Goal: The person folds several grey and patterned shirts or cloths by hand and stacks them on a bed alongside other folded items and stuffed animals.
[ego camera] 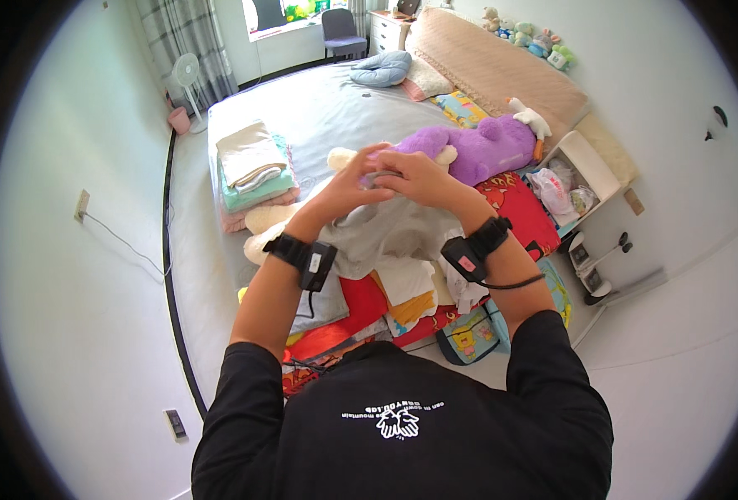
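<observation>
A light grey cloth garment hangs below my two hands, above the near part of the bed. My left hand and my right hand meet at its upper edge, fingers curled around it. The fabric between the fingers is mostly hidden. Behind the hands lies a purple plush toy. Cream plush limbs stick out to the left of the garment. Under its lower edge are a folded white cloth and a mustard-yellow cloth.
A stack of folded bedding stands on the bed's left side. To the right are a red patterned cushion and a white open bin with plastic bags. A cartoon-printed bag sits by the near edge. A white fan stands far left.
</observation>
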`<state>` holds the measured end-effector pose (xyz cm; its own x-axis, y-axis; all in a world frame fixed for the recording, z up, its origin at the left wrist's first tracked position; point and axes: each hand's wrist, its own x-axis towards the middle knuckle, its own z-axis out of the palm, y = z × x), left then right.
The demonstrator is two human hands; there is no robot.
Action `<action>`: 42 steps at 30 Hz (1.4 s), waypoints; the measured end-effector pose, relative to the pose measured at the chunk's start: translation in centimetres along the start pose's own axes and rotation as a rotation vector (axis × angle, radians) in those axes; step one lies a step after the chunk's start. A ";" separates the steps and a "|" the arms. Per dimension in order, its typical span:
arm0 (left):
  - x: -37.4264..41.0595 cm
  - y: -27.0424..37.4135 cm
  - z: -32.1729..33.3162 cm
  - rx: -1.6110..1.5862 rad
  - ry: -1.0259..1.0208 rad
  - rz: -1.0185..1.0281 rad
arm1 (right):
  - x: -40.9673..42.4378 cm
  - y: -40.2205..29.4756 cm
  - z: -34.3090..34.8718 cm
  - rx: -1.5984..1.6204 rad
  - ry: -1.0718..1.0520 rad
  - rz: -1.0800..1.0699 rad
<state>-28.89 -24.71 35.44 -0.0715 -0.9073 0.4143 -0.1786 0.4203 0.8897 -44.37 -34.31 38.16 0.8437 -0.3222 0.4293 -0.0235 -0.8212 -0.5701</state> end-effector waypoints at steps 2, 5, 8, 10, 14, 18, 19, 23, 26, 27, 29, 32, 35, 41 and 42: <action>-0.1 0.7 -0.9 0.255 -0.150 -0.278 | 0.6 -2.5 -0.6 0.022 -0.110 0.145; -1.7 0.0 -3.2 0.432 -0.242 -0.338 | -0.4 -1.8 -3.4 0.006 -0.139 0.037; -4.8 -1.2 -7.1 0.576 -0.302 -0.377 | -2.7 0.3 -4.6 -0.227 -0.406 0.121; -6.9 -1.0 -9.3 0.607 -0.272 -0.357 | -3.8 1.7 -4.5 -0.389 -0.481 0.192; -9.1 2.5 -10.8 0.942 -0.219 -0.447 | -5.1 2.0 -4.8 -0.584 -0.358 0.387; -11.7 2.8 -16.0 1.035 0.028 -0.557 | -6.0 4.5 -6.2 -0.669 -0.148 0.405; -12.3 3.0 -17.2 1.011 0.103 -0.588 | -6.0 4.8 -6.4 -0.680 -0.101 0.422; -14.6 5.7 -22.1 0.955 0.321 -0.522 | -5.4 5.6 -7.9 -0.753 -0.061 0.534; -16.8 7.7 -26.7 0.887 0.492 -0.374 | -5.5 6.4 -8.6 -0.810 0.151 0.585; -17.3 8.0 -28.4 0.810 0.545 -0.309 | -5.8 7.1 -9.1 -0.858 0.233 0.519; -17.3 9.6 -29.9 0.611 0.664 -0.265 | -6.4 8.6 -9.9 -0.965 0.394 0.391; -18.4 11.5 -31.5 0.624 0.842 -0.147 | -6.5 7.2 -10.6 -0.985 0.542 0.291; -21.1 13.7 -32.7 0.659 1.001 -0.159 | -6.6 6.5 -11.4 -0.779 0.557 0.307; -22.6 12.0 -34.2 0.483 1.159 -0.073 | -7.5 7.8 -12.9 -0.596 0.539 0.264; -22.8 11.7 -34.5 0.411 1.196 -0.060 | -7.6 7.9 -13.1 -0.552 0.509 0.310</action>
<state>4.53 1.28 43.00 0.8378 -0.2586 0.4808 -0.4570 0.1497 0.8768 -58.00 -44.55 39.60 0.4115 -0.6389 0.6500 -0.5896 -0.7304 -0.3448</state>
